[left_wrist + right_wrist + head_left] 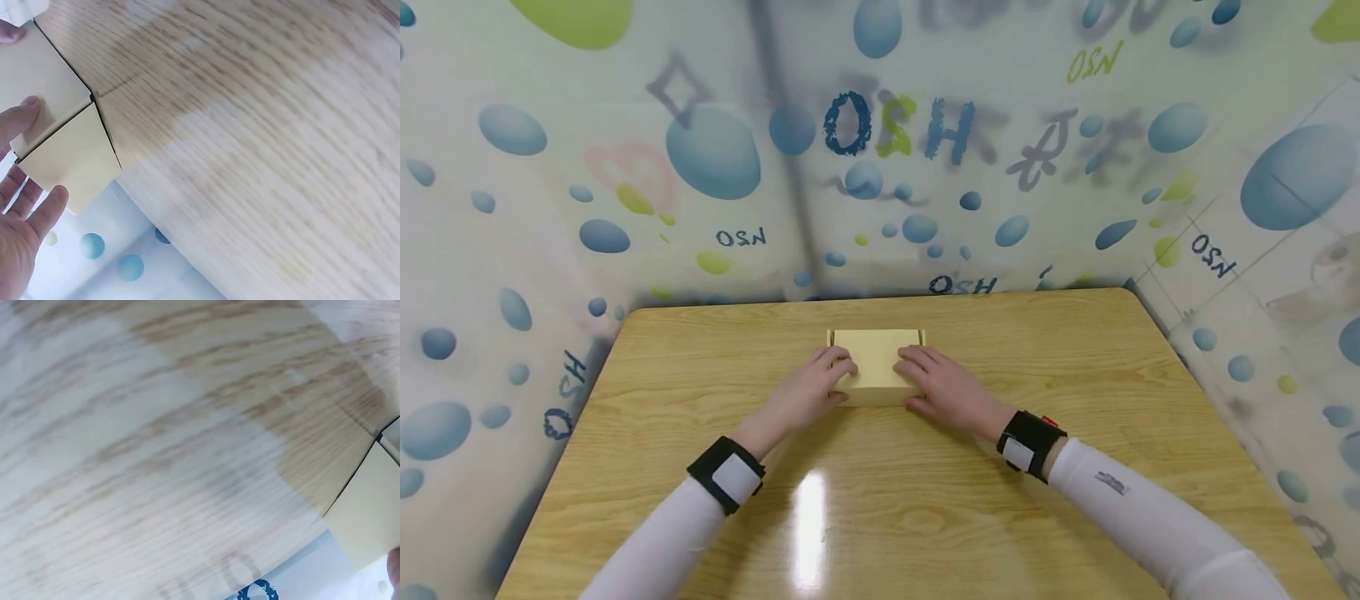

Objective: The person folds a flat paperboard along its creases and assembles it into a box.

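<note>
A small cream cardboard box [874, 354] with its lid down sits near the table's far edge, its front face [44, 75] toward me. At the box's left end my left hand [808, 387] holds it, fingers on the lid and thumb against the front. From the right end my right hand [951, 392] holds the box the same way. The left wrist view shows the left thumb on the front face and another fingertip on the lid. Only a sliver of the right hand [394, 572] shows in the right wrist view, beside the lid.
A wood-grain table [1000, 517] spreads around the box. Behind it hangs a pale wall covering [820, 217] with blue and green spots and lettering. Black bands [727, 473] with white patches circle both wrists, below white sleeves.
</note>
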The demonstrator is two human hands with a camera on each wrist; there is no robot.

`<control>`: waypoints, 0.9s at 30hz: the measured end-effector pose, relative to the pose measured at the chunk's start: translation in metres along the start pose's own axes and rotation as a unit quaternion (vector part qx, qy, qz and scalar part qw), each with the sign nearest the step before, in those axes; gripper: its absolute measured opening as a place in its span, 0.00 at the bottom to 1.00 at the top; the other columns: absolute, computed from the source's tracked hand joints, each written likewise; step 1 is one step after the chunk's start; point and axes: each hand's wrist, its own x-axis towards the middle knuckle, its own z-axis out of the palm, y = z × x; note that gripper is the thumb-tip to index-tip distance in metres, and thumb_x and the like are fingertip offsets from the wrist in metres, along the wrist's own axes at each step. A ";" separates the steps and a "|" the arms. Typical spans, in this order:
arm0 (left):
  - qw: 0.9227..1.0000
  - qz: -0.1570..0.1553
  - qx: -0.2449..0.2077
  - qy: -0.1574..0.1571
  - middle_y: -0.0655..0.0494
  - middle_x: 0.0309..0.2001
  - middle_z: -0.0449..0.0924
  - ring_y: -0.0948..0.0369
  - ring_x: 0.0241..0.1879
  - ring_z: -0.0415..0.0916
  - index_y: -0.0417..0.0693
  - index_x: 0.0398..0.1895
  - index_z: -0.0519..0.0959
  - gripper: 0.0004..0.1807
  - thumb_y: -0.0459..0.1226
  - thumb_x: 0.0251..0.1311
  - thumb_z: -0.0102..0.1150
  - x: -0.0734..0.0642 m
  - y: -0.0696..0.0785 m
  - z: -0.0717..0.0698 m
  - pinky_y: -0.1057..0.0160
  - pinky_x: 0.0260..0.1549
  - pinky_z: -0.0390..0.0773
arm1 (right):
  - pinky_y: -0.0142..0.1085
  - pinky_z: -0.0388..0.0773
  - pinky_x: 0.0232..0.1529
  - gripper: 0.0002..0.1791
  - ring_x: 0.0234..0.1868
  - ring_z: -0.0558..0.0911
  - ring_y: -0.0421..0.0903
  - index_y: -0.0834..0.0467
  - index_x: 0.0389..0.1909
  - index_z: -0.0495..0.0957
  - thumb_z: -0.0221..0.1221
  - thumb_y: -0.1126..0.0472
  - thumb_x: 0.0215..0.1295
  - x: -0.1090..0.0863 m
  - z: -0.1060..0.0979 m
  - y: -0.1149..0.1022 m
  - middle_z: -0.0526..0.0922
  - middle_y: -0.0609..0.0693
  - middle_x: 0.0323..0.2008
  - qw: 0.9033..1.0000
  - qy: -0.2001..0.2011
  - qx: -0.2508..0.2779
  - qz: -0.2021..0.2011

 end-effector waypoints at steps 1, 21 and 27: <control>1.000 -0.003 -0.003 0.000 0.48 0.57 0.77 0.50 0.59 0.76 0.48 0.51 0.78 0.18 0.34 0.61 0.74 0.000 0.000 0.000 0.53 0.58 0.83 | 0.50 0.78 0.71 0.31 0.69 0.79 0.58 0.59 0.65 0.77 0.72 0.51 0.66 0.001 0.000 0.000 0.77 0.60 0.68 1.000 0.000 0.003 0.000; 0.981 -0.177 -0.012 -0.082 0.48 0.88 0.24 0.40 0.87 0.25 0.56 0.88 0.40 0.68 0.71 0.54 0.68 -0.006 -0.002 0.004 0.28 0.80 0.50 | 0.68 0.39 0.84 0.69 0.88 0.33 0.61 0.51 0.87 0.37 0.66 0.25 0.58 -0.006 -0.001 0.008 0.35 0.58 0.88 0.977 -0.091 0.083 0.173; 0.974 -0.207 -0.026 -0.087 0.51 0.88 0.22 0.40 0.87 0.24 0.61 0.87 0.35 0.67 0.73 0.55 0.64 -0.007 -0.009 0.004 0.27 0.80 0.46 | 0.70 0.39 0.83 0.68 0.87 0.36 0.65 0.51 0.87 0.39 0.67 0.27 0.59 -0.015 -0.003 0.017 0.38 0.61 0.87 0.971 -0.086 0.106 0.197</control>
